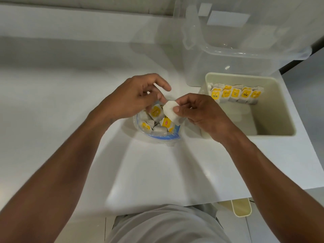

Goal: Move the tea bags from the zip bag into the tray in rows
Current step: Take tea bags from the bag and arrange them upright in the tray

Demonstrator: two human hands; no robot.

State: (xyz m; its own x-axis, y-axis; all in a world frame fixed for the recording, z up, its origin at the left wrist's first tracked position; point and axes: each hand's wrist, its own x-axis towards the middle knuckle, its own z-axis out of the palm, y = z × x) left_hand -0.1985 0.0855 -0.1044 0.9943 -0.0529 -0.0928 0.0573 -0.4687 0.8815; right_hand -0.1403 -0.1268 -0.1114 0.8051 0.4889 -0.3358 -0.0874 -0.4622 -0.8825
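Right hand (198, 113) pinches a white tea bag (171, 113) above the open zip bag (167, 139) on the worktop (70, 85); left hand (129, 100) hovers beside it, loosely curled — its hold unclear; the tray (280, 134) holds one row of tea bags (235, 95).

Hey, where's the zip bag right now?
In the head view the zip bag lies open on the white table near the middle, partly under the left hand, with the tray to its right.

The far end of the tray (276, 133) is filled by a row of tea bags (235, 95); its near part is left open from above. Its far side is blocked by a clear container (219, 64), and its left is flanked by the zip bag (158, 137).
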